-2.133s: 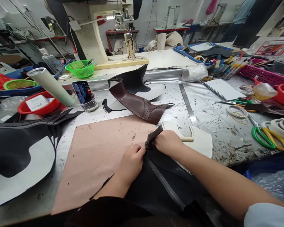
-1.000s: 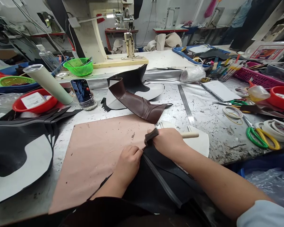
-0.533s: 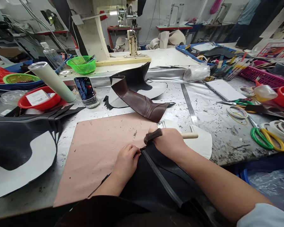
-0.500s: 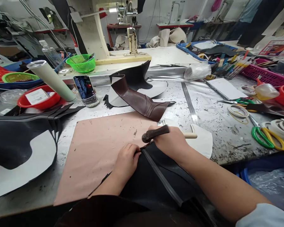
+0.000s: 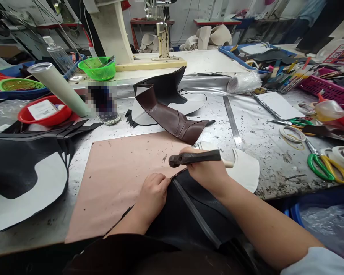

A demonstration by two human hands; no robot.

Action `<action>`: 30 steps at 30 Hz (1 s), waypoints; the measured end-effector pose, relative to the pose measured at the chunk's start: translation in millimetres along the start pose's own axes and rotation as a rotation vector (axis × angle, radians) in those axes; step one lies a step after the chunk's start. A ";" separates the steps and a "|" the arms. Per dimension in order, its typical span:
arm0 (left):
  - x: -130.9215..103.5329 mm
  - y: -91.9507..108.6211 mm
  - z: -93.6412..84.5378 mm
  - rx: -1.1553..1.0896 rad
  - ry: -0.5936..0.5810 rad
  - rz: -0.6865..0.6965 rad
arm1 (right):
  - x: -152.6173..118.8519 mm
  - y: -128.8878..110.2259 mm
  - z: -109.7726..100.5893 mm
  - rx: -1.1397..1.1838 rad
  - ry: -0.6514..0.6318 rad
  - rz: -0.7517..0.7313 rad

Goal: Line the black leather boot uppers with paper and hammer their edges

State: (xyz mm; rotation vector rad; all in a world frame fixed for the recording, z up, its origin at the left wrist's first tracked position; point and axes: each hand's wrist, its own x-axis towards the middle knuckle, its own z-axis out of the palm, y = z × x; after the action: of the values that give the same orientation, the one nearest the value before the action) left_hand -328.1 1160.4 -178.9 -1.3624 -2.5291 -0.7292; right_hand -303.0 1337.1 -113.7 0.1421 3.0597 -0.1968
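My right hand (image 5: 208, 172) is closed round a hammer (image 5: 195, 157), whose dark metal head shows above the knuckles and whose pale handle end sticks out to the right. Below it lies a black leather piece (image 5: 186, 214) with a grey strip (image 5: 196, 214) running down it. Its upper edge rests on a pinkish board (image 5: 117, 164). My left hand (image 5: 154, 191) grips that edge with curled fingers, just left of the hammer head. The head is raised above the leather, apart from it. Behind my hands stands a folded brown leather piece (image 5: 174, 118).
Black leather pieces with white backing (image 5: 40, 198) are stacked at the left. A steel ruler (image 5: 232, 122) and a notebook (image 5: 278, 105) lie beyond my right hand. Green-and-yellow scissors (image 5: 328, 166) are near the right edge. A sewing machine (image 5: 111, 34) stands at the back.
The hammer head has tilted from slanting to nearly level in my right hand. My left hand keeps its place on the leather edge. The whole view has shifted slightly.
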 end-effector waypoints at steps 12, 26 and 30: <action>6.4 -10.5 -6.4 -0.069 -0.149 -0.097 | 0.2 -7.5 10.0 -0.052 -0.166 0.009; -2.6 0.6 -4.9 0.182 -0.036 0.176 | -4.9 -12.3 -1.5 -0.033 -0.101 -0.007; -2.2 -1.4 -4.8 0.184 -0.032 0.162 | -3.1 -14.1 -4.8 -0.095 -0.039 -0.037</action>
State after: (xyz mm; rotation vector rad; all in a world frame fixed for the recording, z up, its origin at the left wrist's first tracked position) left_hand -328.4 1155.7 -176.1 -1.5021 -2.4038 -0.4356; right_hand -301.6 1323.6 -107.0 0.0750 3.0272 -0.0554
